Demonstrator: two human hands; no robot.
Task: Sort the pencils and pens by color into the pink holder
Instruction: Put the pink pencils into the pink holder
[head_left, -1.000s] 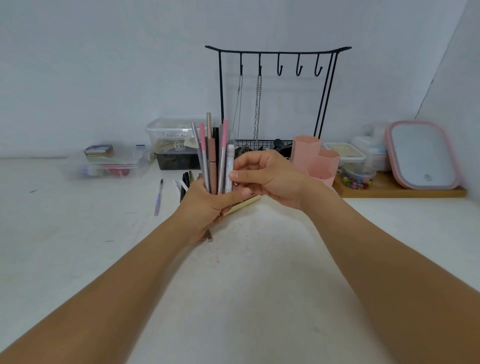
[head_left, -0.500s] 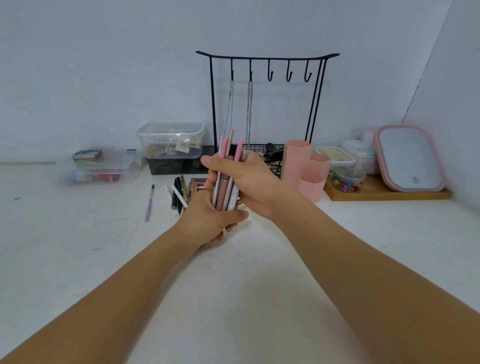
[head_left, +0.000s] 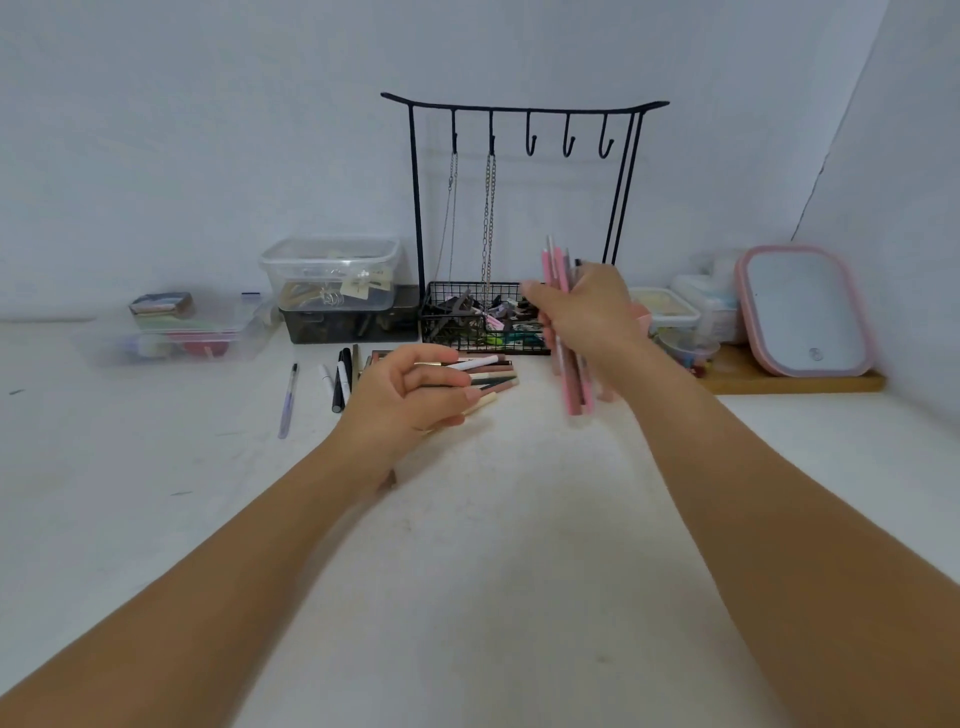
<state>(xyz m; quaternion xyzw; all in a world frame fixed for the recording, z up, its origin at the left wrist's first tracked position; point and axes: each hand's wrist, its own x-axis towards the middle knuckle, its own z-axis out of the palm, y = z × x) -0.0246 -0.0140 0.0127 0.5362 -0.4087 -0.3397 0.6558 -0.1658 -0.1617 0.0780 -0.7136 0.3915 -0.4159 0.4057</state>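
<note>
At the far left of the white worktop (head_left: 156, 493), a shallow clear tray (head_left: 171, 332) with small coloured items is seen against the wall. Just right of it, a clear lidded box (head_left: 330, 270) is stacked on a darker box (head_left: 348, 325). In front of these, a purple pen (head_left: 288, 400) is laid alone, and a few black and white pens (head_left: 340, 379) are laid just beside it.

The left hand (head_left: 410, 400) is held above the worktop with its fingers loosely curled, and nothing is gripped in it. Behind and partly under it, a pile of brown, cream and white pencils (head_left: 491, 376) is spread flat on the worktop.

Behind the pile, a black wire basket (head_left: 467, 317) of small clips is set at the foot of a black hook stand (head_left: 524, 111), from which two chains (head_left: 488, 223) are hung.

The right hand (head_left: 587, 312) is raised and clamped round a bundle of pink pencils (head_left: 569, 374), which is held nearly upright and blurred. The pink holder (head_left: 643, 317) is almost wholly hidden behind this hand; only a pink sliver is seen at its right edge.

Further right, small clear containers (head_left: 691, 317) and a pink-rimmed mirror (head_left: 802, 312) are set on a wooden board (head_left: 789, 382).
</note>
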